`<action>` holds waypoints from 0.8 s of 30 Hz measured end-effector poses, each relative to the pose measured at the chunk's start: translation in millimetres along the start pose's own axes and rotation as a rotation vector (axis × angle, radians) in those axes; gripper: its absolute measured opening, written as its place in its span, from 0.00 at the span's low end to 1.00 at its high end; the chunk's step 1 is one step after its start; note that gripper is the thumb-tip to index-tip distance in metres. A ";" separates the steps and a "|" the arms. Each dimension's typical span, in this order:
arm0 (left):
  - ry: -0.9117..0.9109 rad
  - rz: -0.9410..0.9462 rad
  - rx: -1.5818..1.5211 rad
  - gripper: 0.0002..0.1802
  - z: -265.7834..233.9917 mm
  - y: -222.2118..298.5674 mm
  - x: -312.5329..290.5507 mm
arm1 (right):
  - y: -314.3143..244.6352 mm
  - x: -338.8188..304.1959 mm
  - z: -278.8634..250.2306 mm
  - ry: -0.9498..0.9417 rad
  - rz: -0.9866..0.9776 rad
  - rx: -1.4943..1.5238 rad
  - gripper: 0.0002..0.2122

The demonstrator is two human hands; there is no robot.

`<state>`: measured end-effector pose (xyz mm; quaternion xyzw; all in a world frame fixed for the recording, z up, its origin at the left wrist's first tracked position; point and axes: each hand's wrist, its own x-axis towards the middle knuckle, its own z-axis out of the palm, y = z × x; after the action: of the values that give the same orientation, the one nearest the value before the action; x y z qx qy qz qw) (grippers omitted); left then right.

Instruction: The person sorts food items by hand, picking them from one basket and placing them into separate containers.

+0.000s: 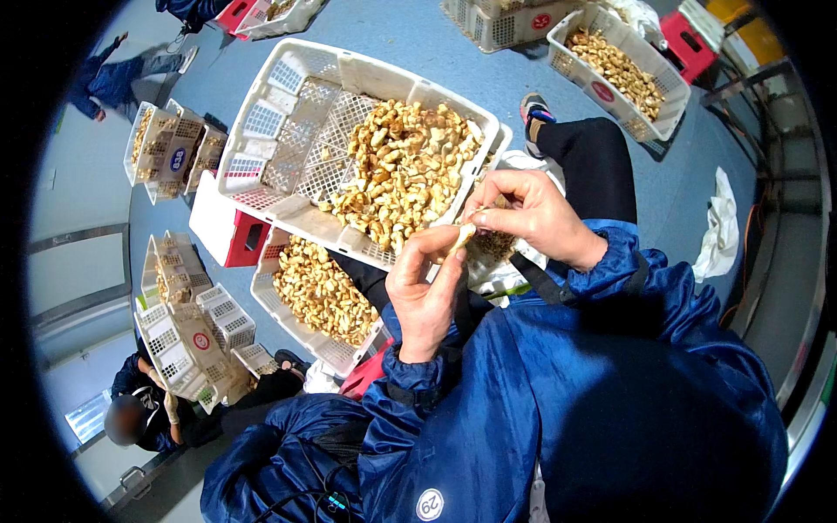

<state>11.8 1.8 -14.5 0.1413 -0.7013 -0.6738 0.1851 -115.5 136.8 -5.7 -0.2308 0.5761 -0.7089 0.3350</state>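
Pinching mushroom bits [466,235], left hand [424,295] and right hand [542,218] hover beside a crate [305,139] of mushrooms [405,170].

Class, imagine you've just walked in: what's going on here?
A person in a blue jacket holds what looks like a pale mushroom piece in the left hand. The right hand pinches close beside it; whether it grips anything is unclear. In front, a white crate holds similar pieces heaped toward the right. Another crate, lower left, holds more.

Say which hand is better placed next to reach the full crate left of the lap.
Likely the left hand: nearer the full crate, though pinching a pale piece; the right hand is farther away.
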 end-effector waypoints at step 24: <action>-0.056 -0.390 -0.372 0.08 -10.4 -0.6 2.0 | -5.4 -3.3 6.0 0.003 -0.066 -0.126 0.05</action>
<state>14.7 -8.5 -14.7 0.2187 -0.5298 -0.8176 0.0549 -110.2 135.8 1.1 -0.2692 0.6123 -0.6821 0.2956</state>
